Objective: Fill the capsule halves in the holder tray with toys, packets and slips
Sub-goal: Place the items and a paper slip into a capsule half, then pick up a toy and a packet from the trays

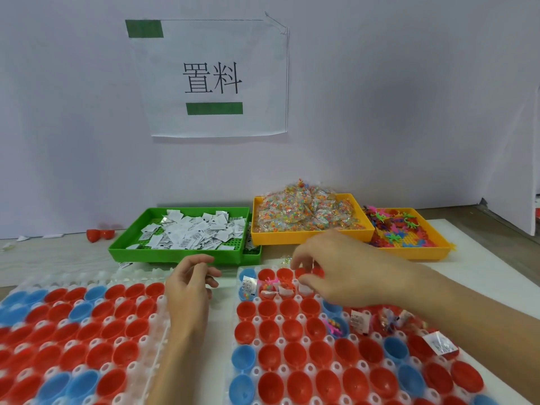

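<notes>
Red capsule halves (301, 272) apparently under right fingers (305, 278)

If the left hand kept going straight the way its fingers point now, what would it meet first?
The left hand points forward and slightly right, hovering between the two holder trays. Its likely first contact is the near wall of the green tray of paper slips, though depth is hard to judge.

We are seeing red and blue capsule halves (295, 355) in a clear whitish holder tray (257, 320), white printed slips (190, 233) in a green tray (175, 254), multicoloured bead packets (306, 211) and bright mixed toys (400, 229) in yellow trays (309, 238).
</notes>
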